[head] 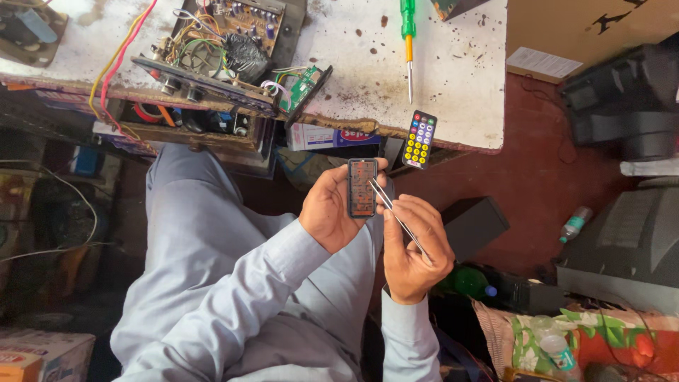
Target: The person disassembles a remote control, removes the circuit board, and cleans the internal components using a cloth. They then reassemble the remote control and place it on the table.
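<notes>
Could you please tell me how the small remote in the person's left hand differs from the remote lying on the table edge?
The opened black rectangular remote shows an orange-brown circuit face, held in the left hand; the black slim remote with coloured round buttons lies closed on the white stained table, untouched. Both are small, black and rectangular.

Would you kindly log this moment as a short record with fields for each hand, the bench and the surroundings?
left hand: holds a small dark circuit board upright, facing the camera
right hand: pinches metal tweezers, tips at the board's right edge
bench edge: small black remote control with coloured buttons
bench top: green-handled screwdriver; opened amplifier chassis with loose wires
floor, right: plastic bottle
clothing: light grey long sleeves and trousers
</notes>
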